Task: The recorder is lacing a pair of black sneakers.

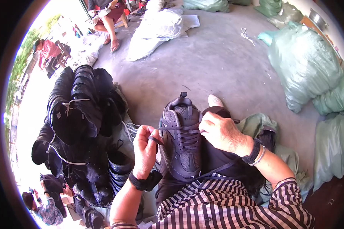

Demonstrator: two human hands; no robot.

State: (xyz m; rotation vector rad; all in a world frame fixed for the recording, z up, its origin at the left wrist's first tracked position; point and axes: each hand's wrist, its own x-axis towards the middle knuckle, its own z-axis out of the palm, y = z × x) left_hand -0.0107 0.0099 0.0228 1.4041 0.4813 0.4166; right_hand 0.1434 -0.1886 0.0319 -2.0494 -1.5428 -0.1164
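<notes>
A dark grey and black sneaker rests on my lap, its toe toward me and its heel loop pointing away. Dark laces criss-cross its tongue. At the shoe's left, my left hand is closed on a dark shoelace that runs across to the upper eyelets. On the opposite side, my right hand pinches the lace close to the top eyelets. Its fingertips partly cover the shoe's edge there. A loose lace length trails below my right hand over my dark trousers.
To my left stands a tall pile of black shoe uppers tied with white cord. Pale green sacks line the right side. A white sack lies on the concrete floor ahead. Several other people sit toward the left and far side.
</notes>
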